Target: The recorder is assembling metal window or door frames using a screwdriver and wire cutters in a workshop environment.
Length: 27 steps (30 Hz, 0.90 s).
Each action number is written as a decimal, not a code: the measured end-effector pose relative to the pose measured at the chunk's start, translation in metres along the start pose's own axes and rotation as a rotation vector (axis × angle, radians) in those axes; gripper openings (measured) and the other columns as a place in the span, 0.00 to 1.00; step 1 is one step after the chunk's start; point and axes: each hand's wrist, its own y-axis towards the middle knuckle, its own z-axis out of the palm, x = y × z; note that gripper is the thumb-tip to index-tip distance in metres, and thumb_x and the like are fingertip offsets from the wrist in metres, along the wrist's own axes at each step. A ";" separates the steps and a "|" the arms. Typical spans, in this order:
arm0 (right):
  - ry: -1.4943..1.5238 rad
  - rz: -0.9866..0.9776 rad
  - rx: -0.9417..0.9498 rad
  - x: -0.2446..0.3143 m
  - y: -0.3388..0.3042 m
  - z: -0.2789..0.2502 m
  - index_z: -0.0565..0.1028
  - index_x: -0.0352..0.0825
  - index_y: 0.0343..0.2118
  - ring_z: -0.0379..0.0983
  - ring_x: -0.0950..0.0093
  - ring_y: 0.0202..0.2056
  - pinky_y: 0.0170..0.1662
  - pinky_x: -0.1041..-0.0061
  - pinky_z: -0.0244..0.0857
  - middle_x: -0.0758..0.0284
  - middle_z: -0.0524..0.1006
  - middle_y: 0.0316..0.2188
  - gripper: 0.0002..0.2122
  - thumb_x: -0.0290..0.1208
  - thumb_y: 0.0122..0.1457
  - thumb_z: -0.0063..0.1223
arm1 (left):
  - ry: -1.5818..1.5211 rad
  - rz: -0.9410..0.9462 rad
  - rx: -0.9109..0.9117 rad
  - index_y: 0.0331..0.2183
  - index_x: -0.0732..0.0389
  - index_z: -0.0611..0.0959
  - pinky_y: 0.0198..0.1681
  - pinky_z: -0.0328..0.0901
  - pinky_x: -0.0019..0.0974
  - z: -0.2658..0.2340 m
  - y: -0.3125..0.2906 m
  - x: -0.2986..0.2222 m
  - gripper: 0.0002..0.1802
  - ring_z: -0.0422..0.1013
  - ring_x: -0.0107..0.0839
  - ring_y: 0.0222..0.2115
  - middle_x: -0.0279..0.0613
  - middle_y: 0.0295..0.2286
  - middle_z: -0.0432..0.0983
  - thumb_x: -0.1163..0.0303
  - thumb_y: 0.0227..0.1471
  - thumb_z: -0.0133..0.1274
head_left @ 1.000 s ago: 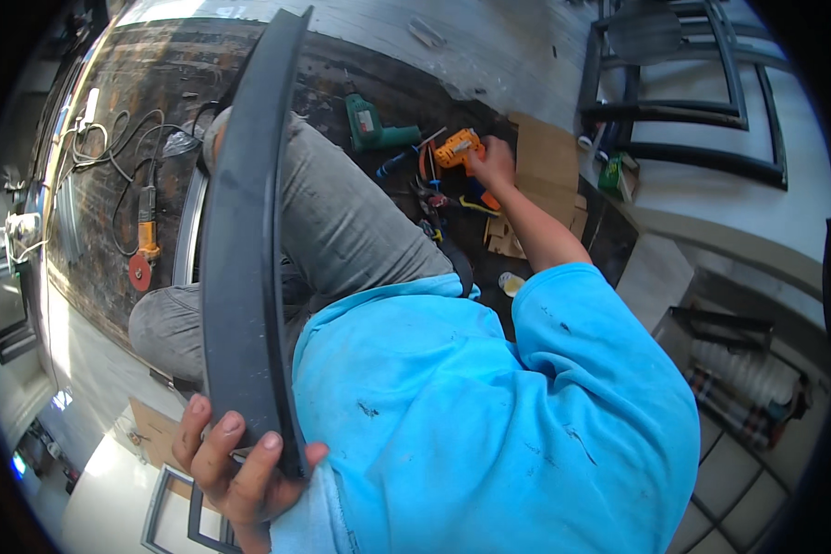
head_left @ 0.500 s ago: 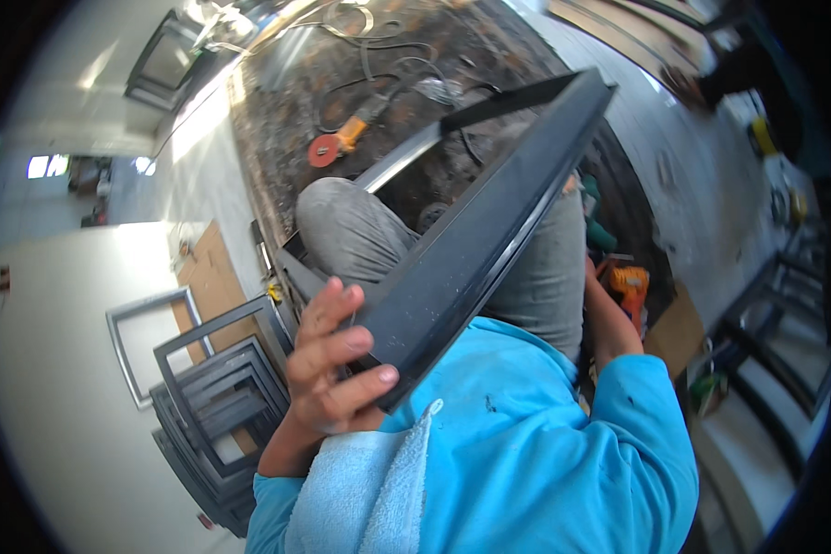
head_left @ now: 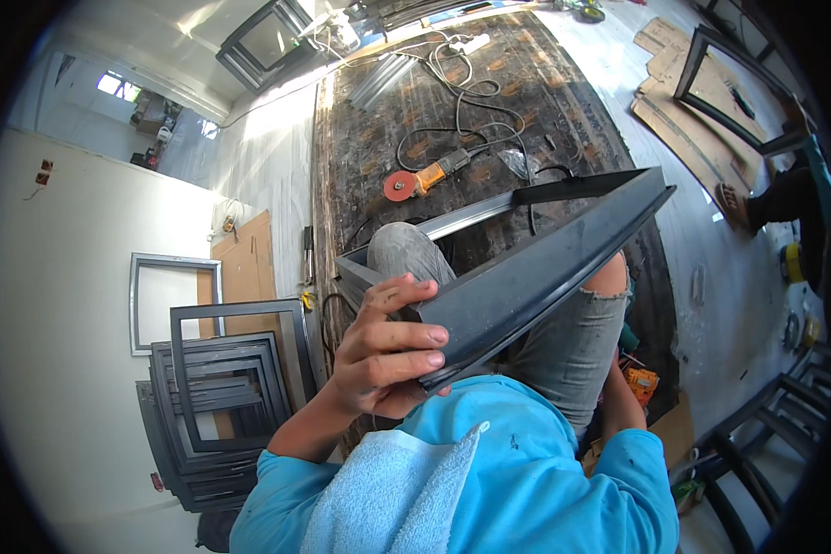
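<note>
A dark grey rectangular metal frame (head_left: 535, 272) lies tilted across my raised knees, its near bar running from my waist up to the far right. My left hand (head_left: 388, 355) grips the near left corner of this bar, fingers wrapped over its face. On the right, my right forearm (head_left: 621, 402) reaches down beside my thigh; the hand itself is hidden behind my leg. Close to that forearm is an orange tool (head_left: 641, 383), partly covered. Beyond the frame, a yellow angle grinder (head_left: 431, 175) with a red disc rests on the dark, stained board (head_left: 360, 138).
Several grey frames (head_left: 235, 365) lean against the wall at left. Cables (head_left: 471, 88) loop over the board near metal strips (head_left: 383, 78). Cardboard (head_left: 674, 106) and another frame (head_left: 729, 83) lie at far right, by another person's foot (head_left: 734, 205). Dark curved bars (head_left: 757, 462) stand lower right.
My view has turned, so the scene sits further right and lower. My left hand's fingers have closed more firmly round the frame's corner.
</note>
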 end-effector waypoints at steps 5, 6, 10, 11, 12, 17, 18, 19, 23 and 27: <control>0.018 0.068 -0.184 0.000 0.001 -0.015 0.60 0.34 0.61 0.72 0.59 0.48 0.53 0.66 0.65 0.52 0.74 0.47 0.29 0.34 0.58 0.57 | 0.033 0.029 -0.005 0.40 0.52 0.81 0.61 0.58 0.60 -0.005 -0.005 -0.004 0.16 0.71 0.55 0.54 0.33 0.41 0.80 0.63 0.48 0.66; 0.026 0.088 -0.223 0.001 -0.002 -0.018 0.61 0.34 0.60 0.73 0.60 0.48 0.53 0.66 0.65 0.52 0.74 0.46 0.29 0.33 0.57 0.57 | 0.041 0.041 0.012 0.40 0.52 0.81 0.60 0.58 0.59 -0.006 -0.005 -0.003 0.15 0.71 0.54 0.54 0.32 0.41 0.80 0.63 0.49 0.65; 0.309 0.174 -0.359 0.019 -0.043 -0.041 0.63 0.34 0.57 0.73 0.66 0.42 0.47 0.70 0.68 0.57 0.74 0.42 0.26 0.29 0.57 0.57 | 0.017 0.052 0.030 0.39 0.52 0.81 0.58 0.60 0.57 0.000 0.000 0.004 0.14 0.72 0.52 0.53 0.33 0.40 0.80 0.63 0.49 0.64; 0.571 0.185 -0.377 0.039 -0.061 -0.054 0.64 0.34 0.55 0.73 0.71 0.37 0.42 0.73 0.69 0.61 0.73 0.39 0.23 0.27 0.57 0.57 | 0.059 0.045 0.050 0.38 0.53 0.79 0.55 0.62 0.58 -0.002 -0.001 0.002 0.15 0.72 0.53 0.52 0.33 0.39 0.79 0.63 0.49 0.66; 0.637 0.166 -0.289 0.088 -0.082 -0.068 0.65 0.33 0.52 0.72 0.74 0.33 0.37 0.76 0.68 0.64 0.74 0.36 0.21 0.27 0.56 0.56 | 0.117 0.034 0.068 0.36 0.53 0.78 0.52 0.64 0.58 -0.004 -0.004 -0.004 0.17 0.73 0.53 0.50 0.33 0.38 0.78 0.62 0.48 0.68; 0.640 -0.247 0.138 0.308 -0.196 -0.229 0.63 0.35 0.59 0.70 0.83 0.32 0.36 0.82 0.66 0.68 0.74 0.41 0.27 0.25 0.56 0.56 | 0.084 0.081 0.043 0.36 0.53 0.78 0.50 0.66 0.56 -0.002 -0.009 -0.005 0.18 0.74 0.51 0.49 0.33 0.37 0.79 0.60 0.47 0.68; 0.599 -0.337 0.184 0.342 -0.218 -0.250 0.63 0.34 0.59 0.70 0.83 0.33 0.36 0.82 0.66 0.67 0.74 0.42 0.27 0.25 0.54 0.56 | 0.083 0.087 0.041 0.36 0.53 0.78 0.49 0.66 0.56 0.001 -0.008 -0.004 0.18 0.74 0.51 0.49 0.33 0.38 0.79 0.59 0.47 0.69; 0.560 -0.427 0.231 0.369 -0.237 -0.267 0.64 0.34 0.59 0.71 0.83 0.35 0.36 0.82 0.67 0.67 0.75 0.44 0.28 0.24 0.53 0.56 | 0.067 0.099 0.045 0.36 0.53 0.78 0.49 0.66 0.56 0.005 -0.008 -0.003 0.18 0.74 0.51 0.49 0.33 0.38 0.79 0.59 0.47 0.69; 0.292 -0.638 0.344 0.456 -0.285 -0.310 0.71 0.32 0.53 0.74 0.80 0.34 0.33 0.78 0.68 0.64 0.78 0.40 0.26 0.24 0.45 0.55 | 0.069 0.149 0.000 0.38 0.53 0.79 0.49 0.65 0.56 0.015 -0.013 -0.005 0.17 0.74 0.52 0.49 0.34 0.38 0.80 0.61 0.48 0.68; -0.255 -1.107 0.449 0.520 -0.308 -0.310 0.81 0.33 0.42 0.76 0.71 0.27 0.28 0.74 0.68 0.61 0.80 0.28 0.25 0.26 0.32 0.57 | 0.067 0.161 -0.032 0.37 0.54 0.80 0.50 0.64 0.56 0.016 -0.016 -0.006 0.16 0.74 0.53 0.49 0.34 0.37 0.80 0.62 0.48 0.67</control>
